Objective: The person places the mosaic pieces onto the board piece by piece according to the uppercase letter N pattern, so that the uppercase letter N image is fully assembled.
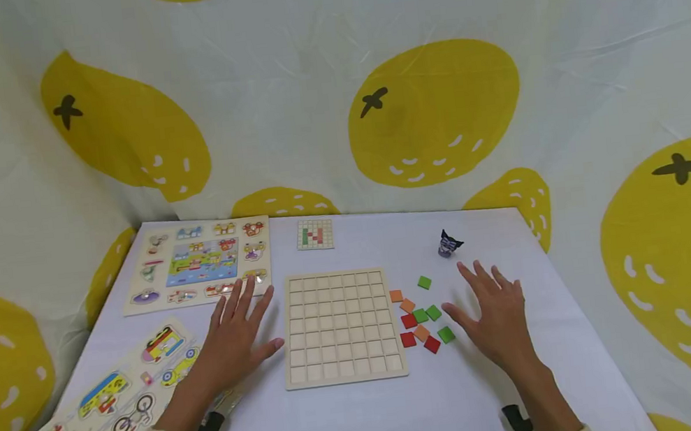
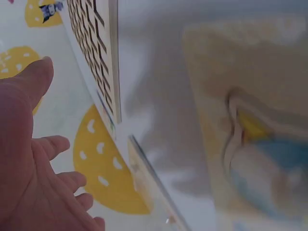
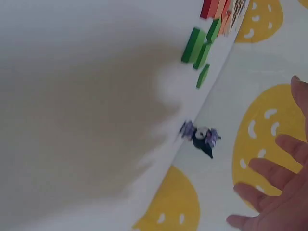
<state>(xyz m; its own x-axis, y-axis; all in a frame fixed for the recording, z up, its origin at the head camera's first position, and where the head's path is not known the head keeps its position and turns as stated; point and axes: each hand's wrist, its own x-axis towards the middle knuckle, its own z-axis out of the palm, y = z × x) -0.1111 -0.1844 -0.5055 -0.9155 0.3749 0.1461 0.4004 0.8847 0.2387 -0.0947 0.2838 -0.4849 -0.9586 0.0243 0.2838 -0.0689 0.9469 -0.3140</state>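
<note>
My left hand (image 1: 230,343) hovers palm down with fingers spread, just left of a wooden grid board (image 1: 341,328) whose square cells hold no tiles. On the other side, my right hand (image 1: 493,312) is also spread and holds nothing. Between it and the board lie loose square tiles: green ones (image 1: 446,335), red ones (image 1: 431,344) and orange ones (image 1: 408,305). Behind the board a small pattern card (image 1: 315,235) shows green and red squares on a grid. In the right wrist view the green tiles (image 3: 194,44) lie beyond the hand's shadow.
A small dark-and-purple figurine (image 1: 447,244) stands behind the right hand. At the back left lies a picture puzzle board (image 1: 156,277); a vehicle puzzle board (image 1: 107,409) lies at the front left, partly under the left forearm. A fruit-print curtain (image 1: 284,109) hangs behind the table.
</note>
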